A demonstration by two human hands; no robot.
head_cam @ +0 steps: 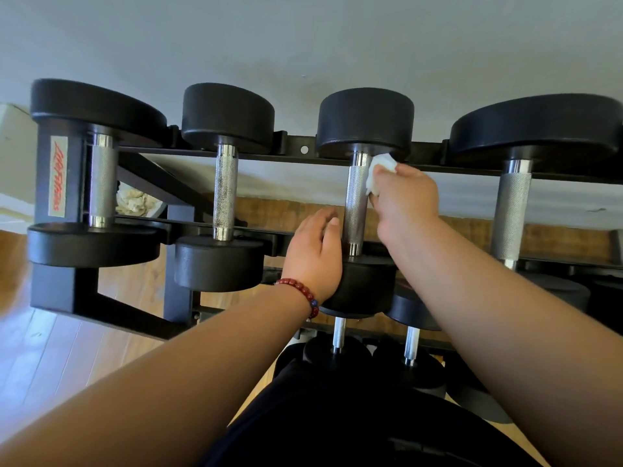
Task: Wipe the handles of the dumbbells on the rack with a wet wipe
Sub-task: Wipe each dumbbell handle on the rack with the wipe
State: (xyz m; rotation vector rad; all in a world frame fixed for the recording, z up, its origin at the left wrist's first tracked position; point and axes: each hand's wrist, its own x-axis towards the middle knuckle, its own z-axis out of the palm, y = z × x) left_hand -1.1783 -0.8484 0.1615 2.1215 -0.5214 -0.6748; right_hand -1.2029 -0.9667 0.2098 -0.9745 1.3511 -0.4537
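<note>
- Four heavy dumbbells (365,119), racked on the rack (303,150).
- Right hand (404,200) pinches limp wet wipe (381,166) at knurled handle (355,203) far end.
- Left hand (313,251), fingers loose, on near head (367,284).

**Wipe on third handle, top tier**

Person's right hand (404,200) pinches a bunched white wipe (379,171) against the far end of the third handle (355,203), just under the far head. The left hand (313,254) rests on the near head (367,284) of the same dumbbell, fingers loose, tips just beside the handle. There is a red bead bracelet (301,288) on that wrist. Four dumbbells (225,193) lie across the top tier of the black rack (67,288) — knurled steel handles, round black heads. The left rack post bears a label (59,176) with red lettering. On a lower tier, two smaller dumbbells (338,337) are partly hidden under the arms. Grey wall (303,35) behind, wood floor (50,348) below.
</note>
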